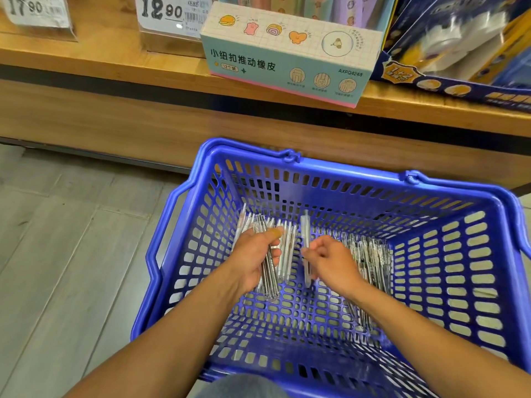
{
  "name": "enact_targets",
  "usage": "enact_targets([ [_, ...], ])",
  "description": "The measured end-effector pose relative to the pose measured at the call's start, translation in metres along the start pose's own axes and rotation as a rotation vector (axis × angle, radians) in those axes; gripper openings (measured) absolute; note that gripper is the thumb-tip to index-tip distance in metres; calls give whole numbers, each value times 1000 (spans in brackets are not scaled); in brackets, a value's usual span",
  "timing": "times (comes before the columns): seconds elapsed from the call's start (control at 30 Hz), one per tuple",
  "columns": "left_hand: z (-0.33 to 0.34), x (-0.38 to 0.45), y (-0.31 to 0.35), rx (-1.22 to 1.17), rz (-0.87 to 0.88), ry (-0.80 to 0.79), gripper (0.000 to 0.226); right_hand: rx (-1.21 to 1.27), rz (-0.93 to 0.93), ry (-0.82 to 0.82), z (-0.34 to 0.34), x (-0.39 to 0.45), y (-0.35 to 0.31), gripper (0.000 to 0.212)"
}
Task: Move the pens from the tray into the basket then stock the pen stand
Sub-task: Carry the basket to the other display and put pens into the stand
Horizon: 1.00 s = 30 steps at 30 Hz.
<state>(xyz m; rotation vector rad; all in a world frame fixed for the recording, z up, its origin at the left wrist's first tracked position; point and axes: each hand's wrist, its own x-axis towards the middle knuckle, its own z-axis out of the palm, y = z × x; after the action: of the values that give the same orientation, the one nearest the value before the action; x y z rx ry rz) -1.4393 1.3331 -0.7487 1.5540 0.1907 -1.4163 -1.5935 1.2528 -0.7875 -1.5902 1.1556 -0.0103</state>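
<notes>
Blue basket point(448, 285) has loose pens point(370, 262) piled on its floor, mostly under and past the right hand point(330, 262), which pinches a single clear pen point(306, 248). Left hand point(255, 257) grips a whole bundle of pens point(268, 271) just beside it.

A stationery shop; ahead of the hands, a wooden shelf point(86, 81) carries price tags point(161, 15) and boxed goods point(287, 53); both hands reach into a blue shopping basket point(474, 254) on the floor.
</notes>
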Motion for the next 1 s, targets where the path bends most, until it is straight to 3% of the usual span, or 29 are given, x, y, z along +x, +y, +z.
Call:
enact_targets([
  [0.1,2,-2,1,3,3,-12,84,168,-97,-114,7,-17,-28,20],
  [0.3,3,-4,1,-17,43,-108,131,111,-133,-160,14,-24,-46,20],
  [0.37,4,-5,-1,21,72,-105,115,60,-155,-139,16,-23,-44,21],
  [0.47,4,-3,-3,97,89,-84,43,-32,-207,-134,17,-20,-35,21],
  [0.5,4,-1,-4,119,96,-43,30,-42,-216,-160,15,-19,-31,20],
  [0.57,2,2,-3,103,81,53,31,-5,-181,-202,8,-17,-20,24],
  [0.63,1,3,0,48,58,80,41,5,-59,-127,-2,-8,-1,34],
  [0.73,0,2,0,13,23,44,52,-383,118,47,-14,6,38,30],
  [0.83,-2,2,0,-26,-2,-20,51,-794,214,74,-14,8,65,24],
  [1.0,-6,3,2,-70,-52,-118,22,-978,259,35,-4,8,71,19],
])
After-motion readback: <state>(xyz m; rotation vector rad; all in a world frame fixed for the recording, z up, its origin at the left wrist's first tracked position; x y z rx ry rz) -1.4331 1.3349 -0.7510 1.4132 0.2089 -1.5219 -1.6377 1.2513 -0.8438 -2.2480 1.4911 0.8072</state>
